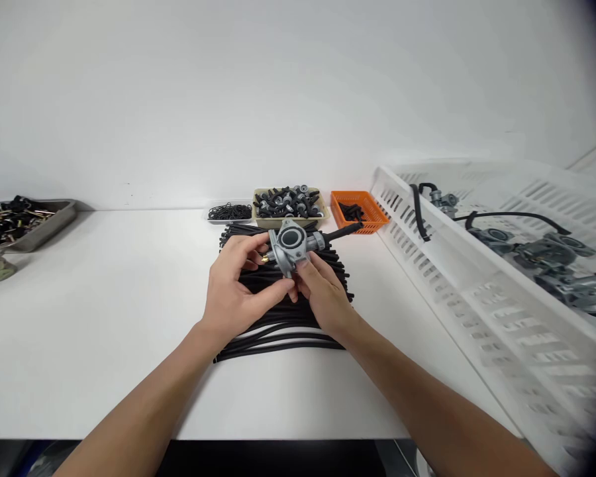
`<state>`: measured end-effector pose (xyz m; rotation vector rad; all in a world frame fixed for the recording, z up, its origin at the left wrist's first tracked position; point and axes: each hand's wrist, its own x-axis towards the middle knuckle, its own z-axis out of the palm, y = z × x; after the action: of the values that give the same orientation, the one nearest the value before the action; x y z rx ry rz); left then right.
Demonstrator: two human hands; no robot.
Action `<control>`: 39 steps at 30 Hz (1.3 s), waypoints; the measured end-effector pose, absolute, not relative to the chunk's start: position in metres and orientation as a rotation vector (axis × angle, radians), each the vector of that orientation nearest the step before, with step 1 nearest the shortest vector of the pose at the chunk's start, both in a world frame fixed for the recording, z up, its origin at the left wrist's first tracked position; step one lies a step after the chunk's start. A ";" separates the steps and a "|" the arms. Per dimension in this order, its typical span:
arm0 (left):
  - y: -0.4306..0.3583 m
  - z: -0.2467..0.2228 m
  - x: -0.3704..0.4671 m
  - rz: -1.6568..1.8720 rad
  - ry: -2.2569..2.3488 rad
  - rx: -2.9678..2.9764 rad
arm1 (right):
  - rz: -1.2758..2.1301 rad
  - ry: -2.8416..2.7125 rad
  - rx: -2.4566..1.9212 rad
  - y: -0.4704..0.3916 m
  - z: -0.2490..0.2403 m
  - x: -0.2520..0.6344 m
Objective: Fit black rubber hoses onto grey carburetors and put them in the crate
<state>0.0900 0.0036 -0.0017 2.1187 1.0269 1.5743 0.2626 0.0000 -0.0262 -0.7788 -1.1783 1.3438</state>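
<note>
A grey metal carburetor (293,240) is held up in front of me, its round bore facing me. From its right side sticks out a short black rubber sleeve (345,231), and a small brass fitting shows at its lower left. My right hand (328,291) grips the body from below right, thumb on the metal. With thumb and fingers curved around the left side, my left hand (241,285) touches the carburetor; some of its fingertips are hidden behind it. Under both hands lies a bundle of black rubber hoses (278,334) on the white table (104,344).
Along the wall stand a small tray of black rings (230,212), a cream tray of black-and-silver parts (288,203) and an orange basket (360,212) with black sleeves. A large white crate (477,298) holds several carburetors at right. A metal tray (62,222) of parts is far left.
</note>
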 end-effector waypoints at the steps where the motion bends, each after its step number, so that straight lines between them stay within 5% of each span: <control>1: 0.004 -0.002 0.090 1.560 1.022 2.110 | 1.326 -1.181 -0.782 0.000 -0.026 0.263; 24: 0.008 -0.005 0.095 1.444 0.858 1.451 | 1.091 -1.479 -0.919 -0.003 -0.005 0.277; 39: 0.019 0.003 0.083 1.283 0.781 1.046 | 1.152 -1.139 -0.886 0.009 -0.006 0.278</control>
<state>0.0826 0.0191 0.0033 1.0460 0.7810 1.2831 0.2777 0.0086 -0.0063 -0.8863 -1.1389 1.1520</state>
